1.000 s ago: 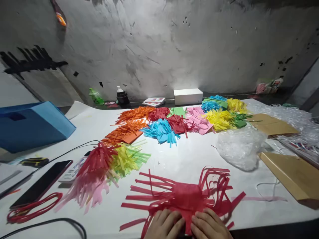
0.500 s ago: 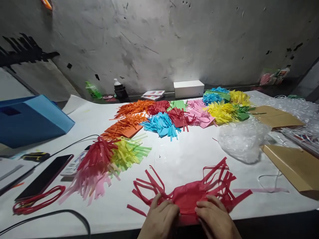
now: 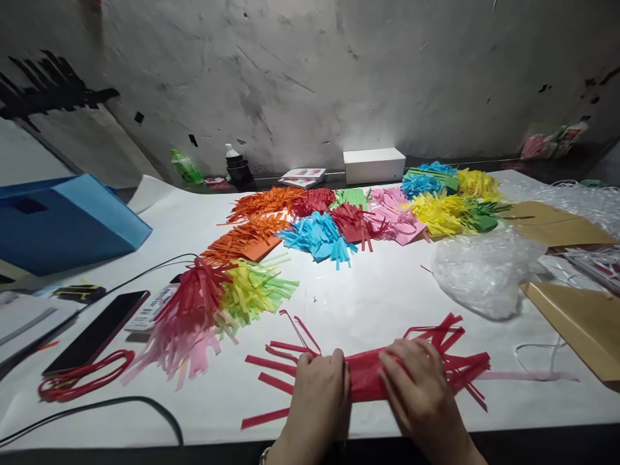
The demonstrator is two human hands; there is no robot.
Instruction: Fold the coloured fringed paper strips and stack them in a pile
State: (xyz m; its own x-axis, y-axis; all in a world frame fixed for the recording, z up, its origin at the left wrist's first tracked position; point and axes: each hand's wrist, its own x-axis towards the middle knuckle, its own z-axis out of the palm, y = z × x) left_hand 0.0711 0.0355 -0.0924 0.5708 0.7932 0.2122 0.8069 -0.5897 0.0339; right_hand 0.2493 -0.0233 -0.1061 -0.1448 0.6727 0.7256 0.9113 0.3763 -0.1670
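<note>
A strip of red fringed tissue paper [image 3: 367,378] lies crosswise near the front edge of the table, cut strands fanning out at both ends. Its solid middle shows between my hands. My left hand [image 3: 320,394] is closed over the left part, thumb side inward, with strands sticking out past it. On the right part, my right hand [image 3: 420,381] bends its fingers over the paper from above, and its fingertips press on the middle. The undersides of both hands are hidden.
Fringed tassels in red and pink [image 3: 191,316], yellow [image 3: 247,290], orange [image 3: 247,239] and blue [image 3: 317,236] lie further back. A phone [image 3: 97,332], red cord [image 3: 87,378] and black cable [image 3: 145,400] are left; clear plastic wrap [image 3: 484,274] and a brown envelope [image 3: 576,329] are right.
Both hands have moved forward over the red paper, from its near edge onto its top. The solid middle looks narrower and straighter. The view has shifted slightly.
</note>
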